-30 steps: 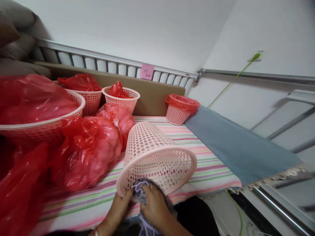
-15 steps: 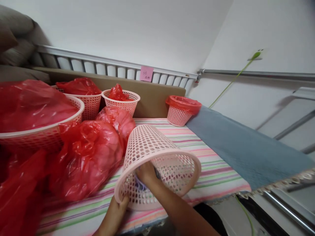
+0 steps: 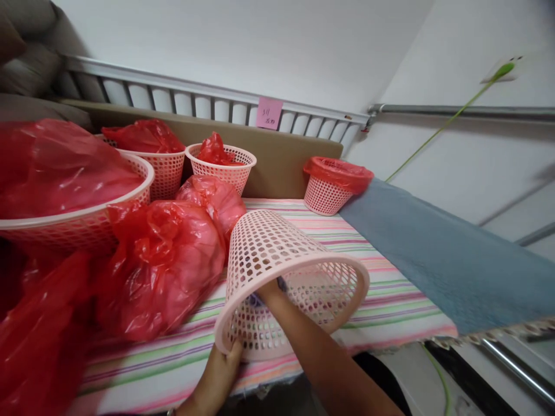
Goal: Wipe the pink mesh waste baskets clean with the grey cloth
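A pale pink perforated plastic wastebasket (image 3: 277,245) lies tipped on its side on the striped cloth, its mouth facing me. My left hand (image 3: 228,361) grips the lower left of its rim, thumb inside. Reaching in through the mouth, my right hand (image 3: 269,290) is deep inside the basket, its fingers mostly hidden by the rim and wall. Around it show bits of a bluish-purple cloth (image 3: 255,300), which the hand holds against the basket's inside.
Red plastic bags (image 3: 173,260) bulge close on the left. Behind them stand pink baskets (image 3: 167,173) with red bags inside. Another basket (image 3: 326,196), lined in red, stands at the back right. A radiator (image 3: 203,107) and a board line the wall; a green cord (image 3: 437,136) hangs at right.
My right hand has gone deeper into the basket, and less of it and the cloth shows. My left hand keeps its hold on the rim. The view has shifted slightly.
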Demonstrator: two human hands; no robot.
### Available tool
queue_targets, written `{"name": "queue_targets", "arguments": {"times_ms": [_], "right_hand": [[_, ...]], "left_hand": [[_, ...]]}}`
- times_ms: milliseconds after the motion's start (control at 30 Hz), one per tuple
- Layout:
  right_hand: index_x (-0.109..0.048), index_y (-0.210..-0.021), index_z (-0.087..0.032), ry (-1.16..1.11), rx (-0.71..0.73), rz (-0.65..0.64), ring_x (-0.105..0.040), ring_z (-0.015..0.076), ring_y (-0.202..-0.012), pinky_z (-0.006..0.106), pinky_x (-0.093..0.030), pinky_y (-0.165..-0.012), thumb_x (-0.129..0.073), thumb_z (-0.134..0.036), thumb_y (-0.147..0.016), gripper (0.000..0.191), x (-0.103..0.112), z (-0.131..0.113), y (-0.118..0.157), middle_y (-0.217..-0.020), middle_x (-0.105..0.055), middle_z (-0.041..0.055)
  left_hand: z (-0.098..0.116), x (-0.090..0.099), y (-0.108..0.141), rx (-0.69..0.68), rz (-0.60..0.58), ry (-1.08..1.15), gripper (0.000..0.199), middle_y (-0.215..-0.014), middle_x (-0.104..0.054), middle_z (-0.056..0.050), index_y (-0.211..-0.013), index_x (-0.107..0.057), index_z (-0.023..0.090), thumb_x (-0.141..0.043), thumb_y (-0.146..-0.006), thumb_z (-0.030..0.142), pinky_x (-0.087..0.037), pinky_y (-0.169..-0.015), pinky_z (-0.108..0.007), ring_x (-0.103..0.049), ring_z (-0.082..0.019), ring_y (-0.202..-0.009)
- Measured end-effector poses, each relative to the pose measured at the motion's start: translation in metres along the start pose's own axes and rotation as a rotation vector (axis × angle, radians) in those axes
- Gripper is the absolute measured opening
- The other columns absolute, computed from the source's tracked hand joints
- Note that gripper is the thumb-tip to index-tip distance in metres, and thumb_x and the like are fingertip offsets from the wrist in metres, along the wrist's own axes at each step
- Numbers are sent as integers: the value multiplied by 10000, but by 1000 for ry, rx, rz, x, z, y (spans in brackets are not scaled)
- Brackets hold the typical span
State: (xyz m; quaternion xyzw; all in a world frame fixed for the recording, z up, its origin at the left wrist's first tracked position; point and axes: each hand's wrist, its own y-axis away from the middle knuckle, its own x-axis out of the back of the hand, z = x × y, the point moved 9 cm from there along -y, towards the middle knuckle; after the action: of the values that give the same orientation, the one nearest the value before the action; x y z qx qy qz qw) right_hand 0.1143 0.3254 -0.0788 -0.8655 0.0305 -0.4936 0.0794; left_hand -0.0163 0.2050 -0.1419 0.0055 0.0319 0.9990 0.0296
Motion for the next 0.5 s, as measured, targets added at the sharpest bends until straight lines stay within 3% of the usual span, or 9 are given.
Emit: {"name": "queue_targets", "arguments": {"times_ms": [167,300,400,500], "right_hand": [[-618,-1043,-128,105,-73,-25,-579,281,-969,385,-436,-875,-528,-221,-716,351,-1,-4,92,-1014,-625,153],[-608,-1060,-189,123,-68,-91,-550,265,-1032,361,-413,-927,-507,-194,-663,410,-3,0,161,-1088,-601,119],[-607,-1067,-207,99,-86,-96,-537,255,-1061,346,-399,-950,-501,-181,-649,432,1,5,179,-1125,-592,108],[-630,-968,-203,102,-84,-89,-564,258,-1001,349,-427,-912,-508,-184,-633,356,4,7,173,-1051,-616,105]], "left_hand": [[-6,1,-1,-35,9,54,586,-1324,-556,-131,-1223,-542,134,-610,-725,436,-232,-1130,-423,-399,-294,-1306],[-2,-2,3,18,-70,77,650,-1354,-525,-140,-1269,-481,103,-582,-752,485,-262,-1121,-382,-408,-263,-1305],[11,3,7,28,-134,23,598,-1258,-610,-141,-1217,-513,94,-548,-779,501,-337,-1081,-401,-492,-280,-1235],[22,18,5,14,-82,-29,518,-1121,-693,-123,-1084,-600,114,-529,-768,518,-383,-1042,-427,-558,-315,-1151]]}}
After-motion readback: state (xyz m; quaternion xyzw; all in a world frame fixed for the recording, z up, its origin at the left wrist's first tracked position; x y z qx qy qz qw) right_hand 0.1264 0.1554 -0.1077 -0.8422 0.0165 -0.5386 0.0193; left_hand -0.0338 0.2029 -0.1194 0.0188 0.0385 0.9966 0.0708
